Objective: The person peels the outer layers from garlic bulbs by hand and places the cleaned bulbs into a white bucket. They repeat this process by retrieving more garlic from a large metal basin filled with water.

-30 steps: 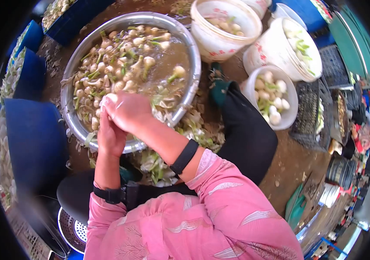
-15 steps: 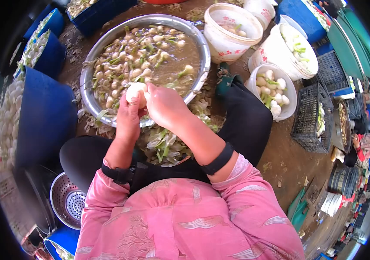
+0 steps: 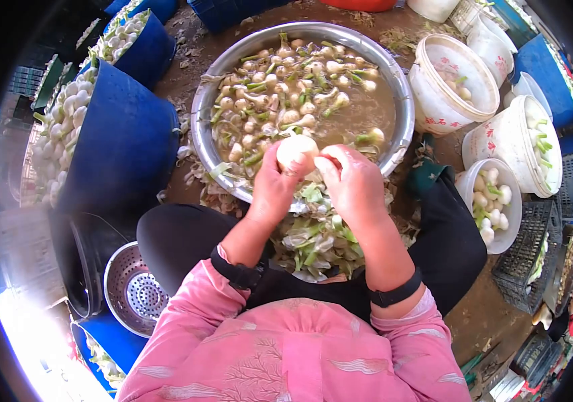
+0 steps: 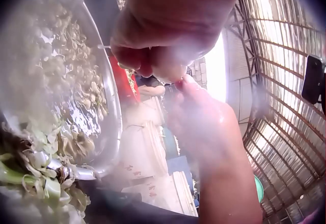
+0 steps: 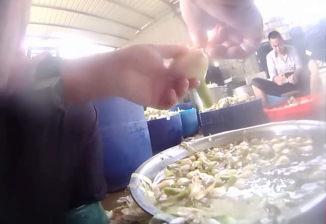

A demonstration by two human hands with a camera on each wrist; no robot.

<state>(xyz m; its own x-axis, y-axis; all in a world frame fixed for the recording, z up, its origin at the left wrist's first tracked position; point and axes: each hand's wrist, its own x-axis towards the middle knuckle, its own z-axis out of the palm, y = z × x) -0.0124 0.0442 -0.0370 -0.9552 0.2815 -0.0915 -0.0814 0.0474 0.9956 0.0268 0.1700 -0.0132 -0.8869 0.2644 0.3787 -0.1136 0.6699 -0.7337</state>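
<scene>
A round white bulb (image 3: 297, 153) is gripped in the left hand (image 3: 274, 187) above the near rim of a metal basin (image 3: 200, 127). In the right wrist view the bulb (image 5: 194, 64) has a green stem hanging below the fingers of the left hand (image 5: 147, 76). The right hand (image 3: 355, 184) is at the bulb's right side with thumb and fingertips drawn together; the right wrist view shows its fingertips touching the bulb's top. Whether they pinch a piece of skin is too small to tell. Many bulbs with green stems (image 3: 256, 99) lie in the basin's brown water.
Peeled leaves (image 3: 313, 241) are heaped between basin and lap. White buckets (image 3: 454, 84) and a tub of bulbs (image 3: 494, 201) stand right, beside a black crate (image 3: 524, 254). Blue barrels (image 3: 122, 127) and a metal colander (image 3: 135, 288) are left. Another person (image 5: 285, 68) sits beyond the basin.
The hands, earlier together over the bulb, have drawn slightly apart; the left keeps its hold while the right is at the bulb's side. The head view has shifted, so the basin appears farther right.
</scene>
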